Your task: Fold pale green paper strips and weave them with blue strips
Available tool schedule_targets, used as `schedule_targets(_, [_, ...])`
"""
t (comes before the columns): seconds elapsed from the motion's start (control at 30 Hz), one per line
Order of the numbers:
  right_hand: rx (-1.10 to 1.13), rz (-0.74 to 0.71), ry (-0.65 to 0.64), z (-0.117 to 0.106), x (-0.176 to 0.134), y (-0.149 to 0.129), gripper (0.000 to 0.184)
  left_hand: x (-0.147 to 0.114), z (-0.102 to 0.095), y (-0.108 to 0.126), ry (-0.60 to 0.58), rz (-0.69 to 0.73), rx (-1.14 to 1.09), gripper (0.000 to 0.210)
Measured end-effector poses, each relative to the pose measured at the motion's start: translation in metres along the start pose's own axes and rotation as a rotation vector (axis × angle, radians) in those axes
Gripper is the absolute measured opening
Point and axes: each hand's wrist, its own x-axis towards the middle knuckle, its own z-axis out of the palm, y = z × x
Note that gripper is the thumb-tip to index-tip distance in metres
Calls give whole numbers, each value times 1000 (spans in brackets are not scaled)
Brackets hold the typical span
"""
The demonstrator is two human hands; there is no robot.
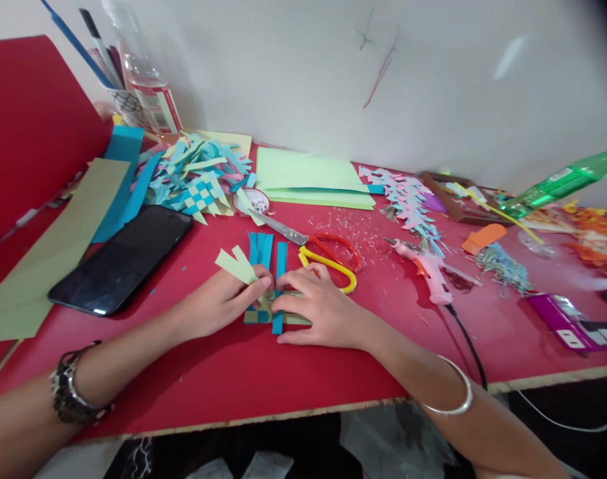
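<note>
Light green paper strips (237, 265) stick up from my left hand (223, 299), whose thumb and fingers are pinched on them. Beneath lies a small woven piece (257, 317) of blue and green strips, partly hidden by my fingers. More blue strips (260, 247) stick out beyond my left fingertips. My right hand (328, 309) has its curved, spread fingertips on a single upright blue paper strip (277, 322), holding it beside the weave. A green strip (297, 319) runs sideways under that hand. Scissors (328, 256) with red and yellow handles lie just beyond it.
A black phone (124, 259) and long paper sheets (58, 246) lie left. Behind are a woven paper heap (198, 176), a plastic bottle (154, 86) and green sheets (308, 173). A pink glue gun (426, 266) with a cord, a thread bundle (503, 266) and a green bottle (563, 179) are right.
</note>
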Motion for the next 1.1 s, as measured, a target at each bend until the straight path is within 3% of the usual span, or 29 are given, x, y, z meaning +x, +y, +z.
schedule_targets(0.67, [144, 48, 58, 3, 3, -1, 23, 0, 1, -1, -8, -6, -10, 33])
schedule_targets(0.9, [142, 133, 88, 4, 2, -3, 19, 0, 0, 2, -9, -13, -30, 33])
schedule_targets(1.1, [143, 101, 94, 7, 3, -3, 19, 0, 0, 0, -22, -24, -28, 32])
